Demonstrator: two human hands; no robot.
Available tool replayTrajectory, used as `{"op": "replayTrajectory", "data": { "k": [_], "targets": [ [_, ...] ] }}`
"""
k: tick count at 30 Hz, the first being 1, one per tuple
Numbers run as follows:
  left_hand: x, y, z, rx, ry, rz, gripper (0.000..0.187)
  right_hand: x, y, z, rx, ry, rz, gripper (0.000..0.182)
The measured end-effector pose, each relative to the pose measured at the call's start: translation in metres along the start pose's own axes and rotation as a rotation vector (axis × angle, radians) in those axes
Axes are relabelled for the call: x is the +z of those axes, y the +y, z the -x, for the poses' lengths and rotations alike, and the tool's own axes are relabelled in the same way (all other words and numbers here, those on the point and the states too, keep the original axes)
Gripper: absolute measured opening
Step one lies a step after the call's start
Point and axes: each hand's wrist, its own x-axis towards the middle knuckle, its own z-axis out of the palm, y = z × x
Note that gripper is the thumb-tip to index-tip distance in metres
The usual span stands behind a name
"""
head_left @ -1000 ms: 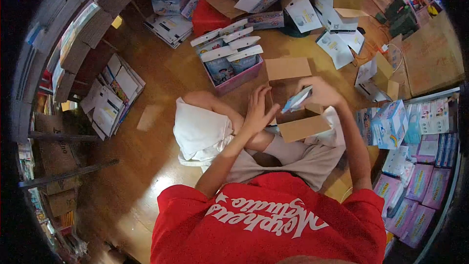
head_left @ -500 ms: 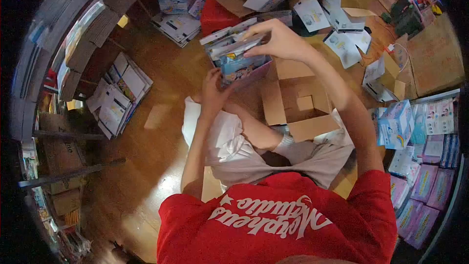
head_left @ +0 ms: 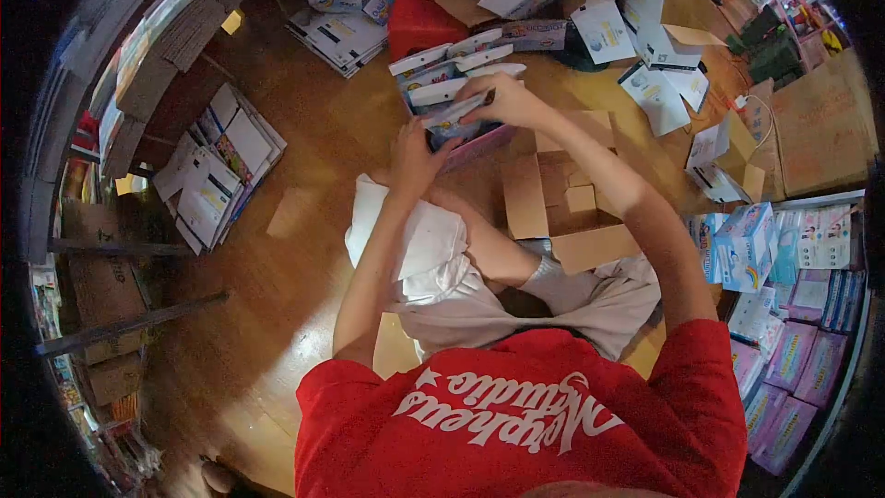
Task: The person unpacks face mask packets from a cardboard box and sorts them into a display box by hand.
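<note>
On the floor ahead of me stands a pink-edged box (head_left: 481, 149) packed with several flat white packets (head_left: 449, 66) on edge. My right hand (head_left: 502, 101) is closed on the top of a flat packet (head_left: 449, 120) at the near side of this box, its lower part inside. My left hand (head_left: 417, 159) grips the box's near left corner, thumb along the near side and fingers partly hidden. Just right of it, an open cardboard box (head_left: 527, 201) stands with flaps spread, a small brown piece inside, below my right forearm.
Stacked flat printed cartons (head_left: 217, 175) lie on the left floor, and more cartons (head_left: 341, 37) carry a blue-white box behind. Opened white cartons (head_left: 604, 29) are scattered at the back right. Pink and blue boxes (head_left: 793, 350) fill the right side; shelving (head_left: 120, 323) runs along the left.
My right hand has lowered the packet into the near side of the pink-edged box. My left hand remains at the box's near left corner. The whole view has shifted slightly.
</note>
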Motion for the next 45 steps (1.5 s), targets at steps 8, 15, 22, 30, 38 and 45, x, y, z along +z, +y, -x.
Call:
{"op": "replayTrajectory", "data": {
  "k": [8,15,22,30,38,45],
  "targets": [
    [-0.007,0.011,-0.006,-0.232,-0.147,-0.132,0.049,0.000,-0.035,0.003,-0.114,0.089,0.660,0.017],
    [0.005,0.005,-0.009,-0.143,-0.063,-0.278,0.061,0.014,-0.012,-0.005,-0.238,0.190,0.846,0.013],
    [0.002,0.002,-0.006,-0.125,0.172,0.011,0.076,-0.043,-0.050,0.045,-0.240,0.390,0.606,0.026],
    [-0.018,0.038,0.006,0.072,0.440,0.070,0.068,-0.140,-0.020,0.334,0.576,0.838,0.777,0.031],
    [-0.023,0.059,0.005,0.140,0.519,-0.226,0.039,-0.049,0.034,0.343,0.761,0.339,0.404,0.040],
    [-0.032,0.045,0.013,0.067,0.505,-0.133,0.035,-0.038,0.104,0.298,0.842,0.337,0.657,0.037]
  ]
}}
